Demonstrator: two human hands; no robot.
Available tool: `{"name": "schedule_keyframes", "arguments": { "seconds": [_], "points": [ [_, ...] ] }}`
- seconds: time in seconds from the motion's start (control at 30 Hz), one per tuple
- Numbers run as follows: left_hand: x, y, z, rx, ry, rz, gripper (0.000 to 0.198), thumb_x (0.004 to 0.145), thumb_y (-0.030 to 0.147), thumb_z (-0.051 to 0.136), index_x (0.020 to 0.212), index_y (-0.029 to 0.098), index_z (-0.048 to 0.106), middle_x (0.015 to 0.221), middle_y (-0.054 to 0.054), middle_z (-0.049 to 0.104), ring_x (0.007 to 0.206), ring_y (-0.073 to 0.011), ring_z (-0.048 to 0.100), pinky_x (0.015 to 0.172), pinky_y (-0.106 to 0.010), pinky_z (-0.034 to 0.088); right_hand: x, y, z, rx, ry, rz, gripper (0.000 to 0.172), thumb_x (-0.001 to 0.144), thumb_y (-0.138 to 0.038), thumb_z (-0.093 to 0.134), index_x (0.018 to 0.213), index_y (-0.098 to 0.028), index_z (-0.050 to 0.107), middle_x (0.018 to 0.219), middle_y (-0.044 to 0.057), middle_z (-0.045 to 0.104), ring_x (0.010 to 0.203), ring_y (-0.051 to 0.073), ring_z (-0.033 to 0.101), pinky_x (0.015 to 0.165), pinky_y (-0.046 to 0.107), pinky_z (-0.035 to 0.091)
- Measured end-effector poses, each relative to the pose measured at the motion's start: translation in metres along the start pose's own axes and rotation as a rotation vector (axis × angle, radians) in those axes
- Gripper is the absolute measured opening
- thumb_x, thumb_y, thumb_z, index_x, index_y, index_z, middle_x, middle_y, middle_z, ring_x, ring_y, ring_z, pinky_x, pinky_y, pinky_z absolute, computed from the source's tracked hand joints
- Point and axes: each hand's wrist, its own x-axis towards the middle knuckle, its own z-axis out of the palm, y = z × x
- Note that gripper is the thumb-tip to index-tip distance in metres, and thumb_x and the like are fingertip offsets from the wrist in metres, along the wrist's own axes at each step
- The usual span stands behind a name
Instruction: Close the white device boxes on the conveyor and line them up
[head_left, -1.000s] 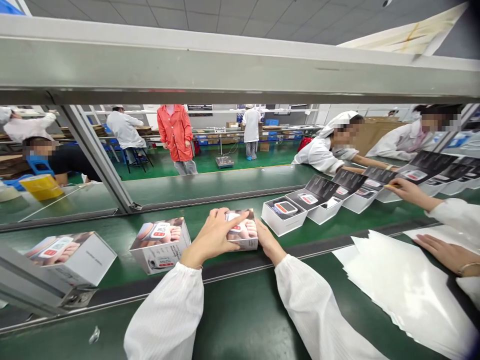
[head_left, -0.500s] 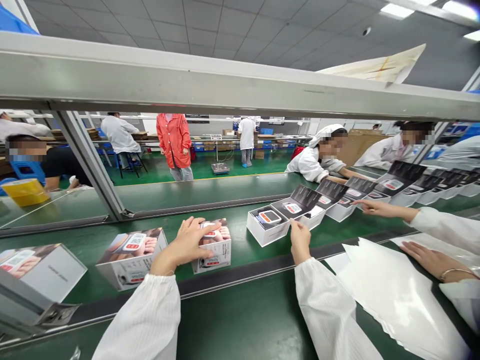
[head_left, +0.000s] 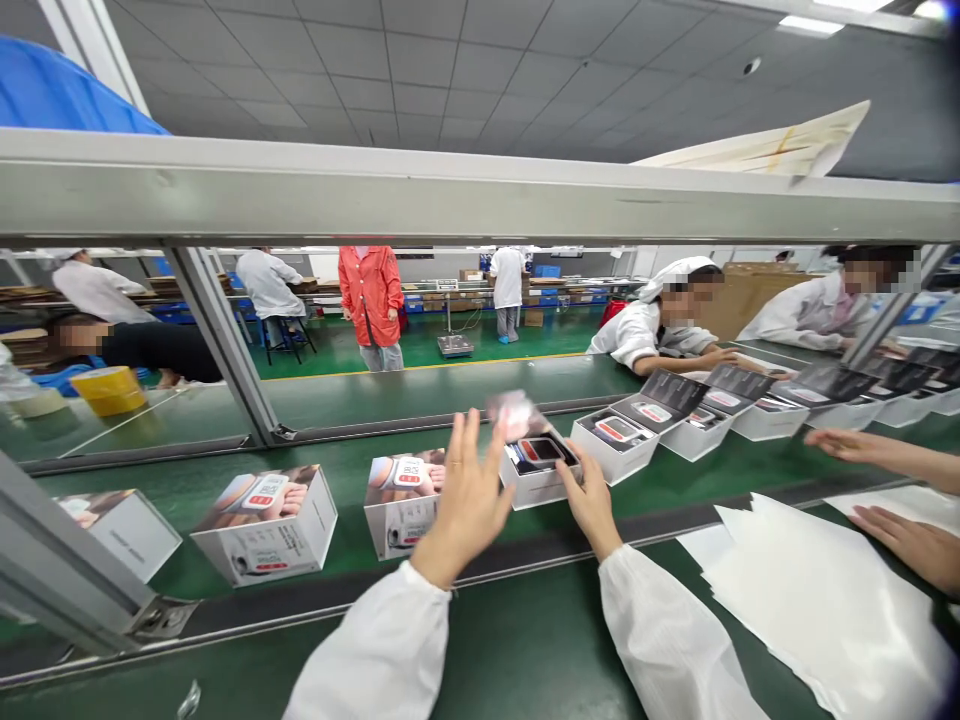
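Note:
An open white box (head_left: 534, 468) with a red-screened device inside stands on the green belt (head_left: 457, 420). Its printed lid (head_left: 516, 412) is half raised and blurred. My left hand (head_left: 469, 495) is open, fingers stretched upward, just left of that lid. My right hand (head_left: 590, 500) grips the box's right front corner. To the left stand closed printed boxes: one close by (head_left: 403, 500), a second (head_left: 266, 520) and a third (head_left: 120, 530).
More open boxes (head_left: 622, 440) run along the belt to the right. A neighbour's hands (head_left: 847, 445) (head_left: 907, 540) reach in beside a stack of white sheets (head_left: 810, 600). A metal beam (head_left: 450, 190) and slanted post (head_left: 225, 345) cross the view. Other workers sit and stand beyond.
My left hand let go of the closed box and moved right to the open box's lid. My right hand took the open box's corner. The lid has swung up. The boxes have shifted along the belt.

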Motion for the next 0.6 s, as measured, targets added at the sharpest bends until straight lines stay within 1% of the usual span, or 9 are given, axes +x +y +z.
{"name": "schedule_keyframes", "arguments": {
  "seconds": [0.07,0.13,0.2,0.23,0.3,0.37,0.43,0.53,0.6],
  "points": [
    [-0.003,0.010,0.025,-0.025,-0.036,0.022,0.093,0.085,0.018,0.062,0.156,0.022,0.002,0.162,-0.013,-0.010,0.147,-0.0346,-0.013,0.118,-0.058,0.012,-0.006,0.000,-0.001,-0.072,-0.121,-0.069,0.050,0.084,-0.057,0.055,0.126,-0.032,0.062,0.146,0.007,0.044,0.133,0.031,0.043,0.109,0.048,0.034],
    [-0.009,0.012,0.051,-0.089,-0.143,-0.041,0.092,0.083,0.017,0.061,0.156,0.015,0.004,0.162,-0.017,-0.006,0.148,-0.0347,-0.009,0.120,-0.055,0.012,-0.009,0.001,0.001,-0.074,-0.197,-0.085,0.049,0.082,-0.059,0.057,0.124,-0.033,0.064,0.150,0.006,0.039,0.137,0.032,0.038,0.111,0.048,0.033],
    [-0.016,0.008,0.074,-0.199,-0.232,-0.162,0.089,0.083,0.014,0.058,0.154,0.007,0.005,0.161,-0.023,-0.003,0.149,-0.0335,0.000,0.120,-0.049,0.018,-0.008,0.003,0.006,0.014,-0.255,-0.071,0.049,0.084,-0.059,0.054,0.124,-0.032,0.064,0.148,0.007,0.043,0.139,0.030,0.037,0.112,0.047,0.032],
    [-0.019,0.005,0.082,-0.258,-0.250,-0.215,0.088,0.083,0.012,0.056,0.154,0.004,0.005,0.160,-0.024,-0.002,0.149,-0.0323,0.005,0.120,-0.045,0.022,-0.007,0.004,0.009,0.074,-0.283,-0.052,0.049,0.085,-0.059,0.052,0.124,-0.031,0.063,0.145,0.007,0.047,0.137,0.030,0.039,0.112,0.046,0.032],
    [-0.023,-0.003,0.091,-0.352,-0.219,-0.282,0.089,0.081,0.009,0.054,0.154,0.004,0.003,0.160,-0.024,0.002,0.149,-0.0292,0.011,0.119,-0.040,0.025,-0.004,0.005,0.015,0.172,-0.318,0.001,0.050,0.087,-0.060,0.050,0.125,-0.029,0.060,0.137,0.007,0.055,0.131,0.029,0.046,0.111,0.046,0.033],
    [-0.024,-0.010,0.089,-0.398,-0.164,-0.281,0.090,0.080,0.006,0.053,0.155,0.009,0.004,0.161,-0.020,0.009,0.149,-0.0275,0.013,0.119,-0.039,0.025,-0.001,0.006,0.020,0.215,-0.304,0.060,0.053,0.086,-0.062,0.050,0.125,-0.028,0.057,0.132,0.007,0.059,0.124,0.029,0.052,0.109,0.047,0.035],
    [-0.021,-0.017,0.077,-0.392,-0.176,-0.196,0.091,0.079,0.006,0.056,0.156,0.016,0.009,0.160,-0.016,0.015,0.147,-0.0288,0.018,0.119,-0.044,0.024,0.003,0.006,0.020,0.250,-0.248,0.113,0.057,0.085,-0.065,0.050,0.125,-0.026,0.056,0.129,0.008,0.061,0.119,0.029,0.055,0.105,0.047,0.039],
    [-0.012,-0.025,0.048,-0.238,-0.250,0.001,0.098,0.074,0.013,0.072,0.154,0.034,0.018,0.160,-0.008,0.019,0.144,-0.0365,0.019,0.117,-0.059,0.014,0.004,0.003,0.019,0.365,-0.196,0.217,0.061,0.083,-0.071,0.048,0.123,-0.026,0.056,0.122,0.007,0.065,0.108,0.028,0.061,0.092,0.043,0.049],
    [-0.005,-0.027,0.027,-0.097,-0.245,0.100,0.104,0.068,0.018,0.082,0.151,0.043,0.024,0.160,-0.005,0.014,0.144,-0.0424,0.010,0.114,-0.066,0.005,0.000,-0.003,0.023,0.442,-0.233,0.322,0.062,0.082,-0.075,0.045,0.120,-0.027,0.057,0.113,0.007,0.068,0.096,0.028,0.065,0.077,0.041,0.053]
  ]
}}
